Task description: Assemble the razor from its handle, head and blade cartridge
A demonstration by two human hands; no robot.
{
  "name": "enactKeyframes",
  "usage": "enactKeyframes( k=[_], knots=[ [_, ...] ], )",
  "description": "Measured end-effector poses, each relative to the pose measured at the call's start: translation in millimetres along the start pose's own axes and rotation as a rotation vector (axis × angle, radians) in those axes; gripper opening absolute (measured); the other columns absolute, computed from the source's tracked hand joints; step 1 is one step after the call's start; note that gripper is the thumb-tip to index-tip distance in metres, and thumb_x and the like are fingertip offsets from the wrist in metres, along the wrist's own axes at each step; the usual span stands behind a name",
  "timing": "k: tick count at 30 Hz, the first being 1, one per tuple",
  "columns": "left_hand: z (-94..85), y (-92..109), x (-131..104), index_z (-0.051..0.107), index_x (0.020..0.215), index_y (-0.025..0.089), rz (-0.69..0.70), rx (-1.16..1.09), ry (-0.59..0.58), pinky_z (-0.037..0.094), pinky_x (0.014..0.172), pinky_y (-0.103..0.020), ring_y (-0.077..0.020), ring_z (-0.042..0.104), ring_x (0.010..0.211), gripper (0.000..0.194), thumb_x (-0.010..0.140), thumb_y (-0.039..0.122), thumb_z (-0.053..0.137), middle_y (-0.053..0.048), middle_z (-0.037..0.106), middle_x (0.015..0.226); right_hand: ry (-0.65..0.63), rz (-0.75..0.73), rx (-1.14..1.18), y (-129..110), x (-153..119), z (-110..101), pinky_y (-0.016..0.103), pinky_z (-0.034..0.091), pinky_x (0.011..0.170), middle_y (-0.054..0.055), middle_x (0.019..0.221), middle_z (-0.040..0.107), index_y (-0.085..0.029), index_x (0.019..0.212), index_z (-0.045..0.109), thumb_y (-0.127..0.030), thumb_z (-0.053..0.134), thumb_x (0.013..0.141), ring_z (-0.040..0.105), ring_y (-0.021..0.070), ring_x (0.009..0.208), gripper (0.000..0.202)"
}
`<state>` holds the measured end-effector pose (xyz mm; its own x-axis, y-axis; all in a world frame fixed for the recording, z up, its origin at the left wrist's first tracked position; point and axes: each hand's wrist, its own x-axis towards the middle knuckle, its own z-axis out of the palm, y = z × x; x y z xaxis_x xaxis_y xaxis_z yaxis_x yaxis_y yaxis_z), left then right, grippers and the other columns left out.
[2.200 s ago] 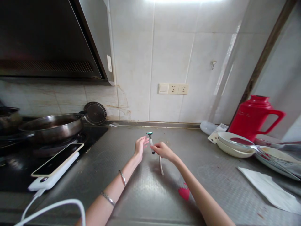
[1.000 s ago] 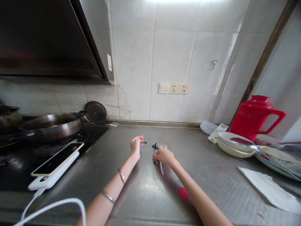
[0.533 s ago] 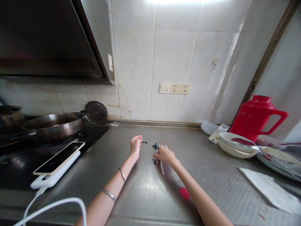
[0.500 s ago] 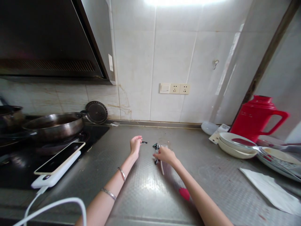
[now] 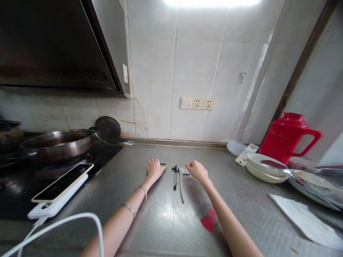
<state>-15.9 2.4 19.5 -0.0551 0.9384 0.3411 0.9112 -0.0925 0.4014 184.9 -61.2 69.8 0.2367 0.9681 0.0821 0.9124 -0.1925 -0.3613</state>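
On the metal counter, my left hand (image 5: 154, 168) is closed palm down over a small black piece (image 5: 163, 164), whose end shows by the thumb. My right hand (image 5: 197, 170) is closed in a loose fist just above the counter; anything inside it is hidden. Between the hands lies a thin black tool (image 5: 175, 178) with a wider dark top end. Beside it runs a pale grey, slightly curved strip (image 5: 181, 187). A small flat piece with print (image 5: 184, 171) lies partly near my right fingers.
A phone (image 5: 64, 182) rests on a white power bank at left, its white cable (image 5: 77, 217) looping in front. A pan (image 5: 59, 144) stands on the stove. At right are stacked bowls (image 5: 266, 175), a red jug (image 5: 286, 137) and a white paper (image 5: 302, 217).
My left hand has turned palm down over the small black piece. My right hand has let go of the black tool and moved right, uncovering the pale strip.
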Motion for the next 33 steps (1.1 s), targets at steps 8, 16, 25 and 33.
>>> enactKeyframes(
  k=[8, 16, 25, 33],
  knots=[
    [8.3, 9, 7, 0.058, 0.100, 0.006, -0.047, 0.061, -0.022, 0.034, 0.086, -0.040, -0.0370, 0.049, 0.108, 0.052, 0.071, 0.049, 0.058, -0.027, 0.056, 0.108, 0.030, -0.005, -0.034, 1, 1, 3, 0.027, 0.042, 0.062, 0.010, 0.082, 0.068, -0.019, 0.071, 0.067, -0.039, 0.041, 0.081, 0.064, 0.0243, 0.081, 0.034],
    [12.7, 13, 6, 0.058, 0.102, 0.006, -0.048, 0.114, -0.003, 0.035, 0.084, -0.037, -0.0341, 0.050, 0.105, 0.047, 0.075, 0.043, 0.055, -0.025, 0.057, 0.108, 0.029, 0.004, -0.052, 0, 1, 1, 0.027, 0.042, 0.062, 0.011, 0.085, 0.068, -0.020, 0.075, 0.068, -0.036, 0.042, 0.081, 0.064, 0.0239, 0.082, 0.032],
    [-7.0, 20, -2, 0.058, 0.095, 0.018, 0.153, -0.036, 0.050, 0.033, 0.084, -0.035, -0.0269, 0.048, 0.102, 0.030, 0.071, 0.037, 0.063, -0.011, 0.059, 0.102, 0.095, -0.156, 0.203, -1, 9, 6, 0.022, 0.042, 0.064, 0.008, 0.076, 0.068, -0.016, 0.073, 0.067, -0.035, 0.044, 0.082, 0.062, 0.0175, 0.077, 0.030],
    [-26.4, 29, -34, 0.055, 0.099, 0.020, 0.498, -0.276, 0.136, 0.033, 0.084, -0.034, -0.0226, 0.047, 0.099, 0.032, 0.070, 0.028, 0.066, -0.006, 0.058, 0.101, -0.099, -0.247, 0.743, -10, 12, 13, 0.019, 0.047, 0.050, 0.007, 0.082, 0.069, -0.012, 0.091, 0.065, -0.031, 0.052, 0.077, 0.062, 0.0143, 0.069, 0.026]
  ],
)
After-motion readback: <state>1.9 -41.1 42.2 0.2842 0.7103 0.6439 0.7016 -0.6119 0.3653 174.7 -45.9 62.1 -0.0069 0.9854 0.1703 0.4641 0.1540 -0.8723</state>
